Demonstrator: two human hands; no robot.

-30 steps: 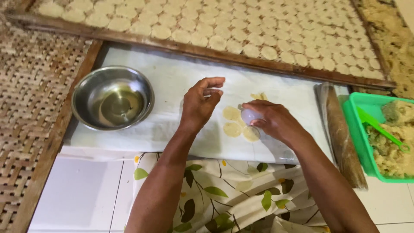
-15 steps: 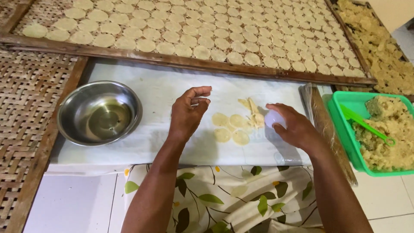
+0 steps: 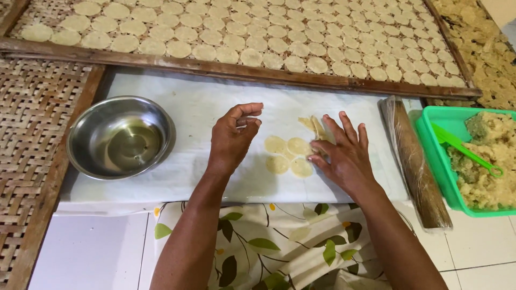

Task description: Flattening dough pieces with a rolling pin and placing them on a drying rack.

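**Hands over small dough discs on white sheet**

Head view: the right hand lies flat, fingers spread, open, holding nothing; its fingertips touch the edge of a cluster of dough discs. The discs lie just left of that hand, between both hands, on a white sheet. A folded scrap of dough sits just past the right fingertips. The left hand hovers left of the discs, fingers loosely curled, thumb and forefinger near each other but nothing visible between them; empty as far as I can tell.

Handling, my read: discs are thin, pale yellow, round, soft and light, likely a bit tacky and quick to tear or stretch. Best lifted by sliding fingertips under an edge, then supporting flat, not pinching the middle.

Left of the left hand: a round steel bowl, shiny, with a little clear liquid, maybe oil. Right of the right hand: a brown rolling pin wrapped in clear film, then a green plastic tub of coarse yellowish dough with a green spoon in it. Beyond both hands: a wood-framed woven drying tray packed with rows of the same flat discs. A coarse woven mat is far left. Below the wrists: leaf-print cloth and white floor tiles.
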